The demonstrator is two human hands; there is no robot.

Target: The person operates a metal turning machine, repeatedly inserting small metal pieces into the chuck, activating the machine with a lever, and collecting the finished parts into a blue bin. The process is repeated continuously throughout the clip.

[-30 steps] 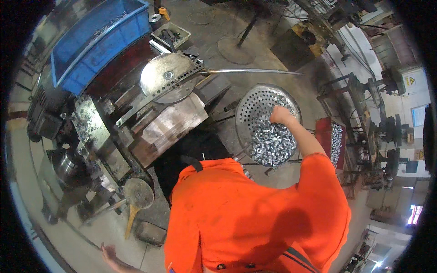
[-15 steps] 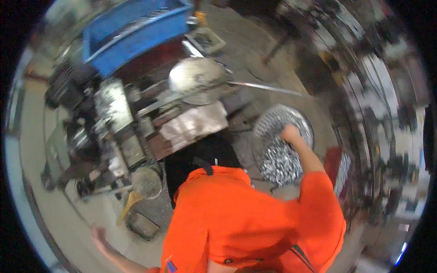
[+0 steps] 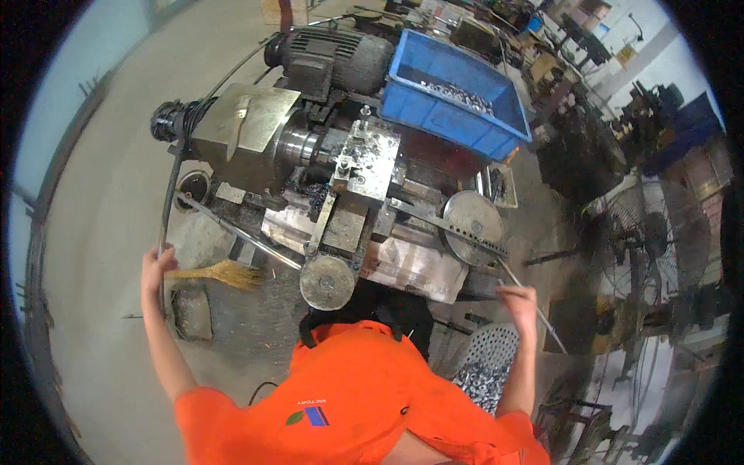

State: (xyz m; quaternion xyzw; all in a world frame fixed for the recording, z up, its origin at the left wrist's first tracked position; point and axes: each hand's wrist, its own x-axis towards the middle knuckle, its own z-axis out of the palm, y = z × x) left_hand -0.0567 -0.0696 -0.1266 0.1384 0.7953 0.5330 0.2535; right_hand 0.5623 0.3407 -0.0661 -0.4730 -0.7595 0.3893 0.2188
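Note:
My left hand (image 3: 159, 265) is closed around a long dark bar (image 3: 170, 203) that runs beside the machine's headstock. A straw hand broom (image 3: 225, 273) lies just right of that hand. My right hand (image 3: 519, 301) is raised, with its fingers curled together, near the slanting metal rod (image 3: 535, 310) of the round handwheel (image 3: 474, 225). Whatever its fingers may hold is too small to make out. Below the right hand, a perforated basin (image 3: 494, 341) holds many small shiny metal parts (image 3: 479, 381). In front of me stands the machine's cutting block (image 3: 370, 159), strewn with chips, beside the bright round chuck (image 3: 298, 146).
A blue crate (image 3: 457, 124) with small metal parts stands behind the machine, next to a finned motor (image 3: 337, 62). A paintbrush (image 3: 237, 128) lies on the headstock cover. A smaller round handwheel (image 3: 327, 283) juts toward me. A standing fan (image 3: 632, 221) is at the right.
My view has swung, bringing the machine to the middle. My right hand has come up out of the basin of metal parts. The left hand, earlier off to the side, now grips the dark bar.

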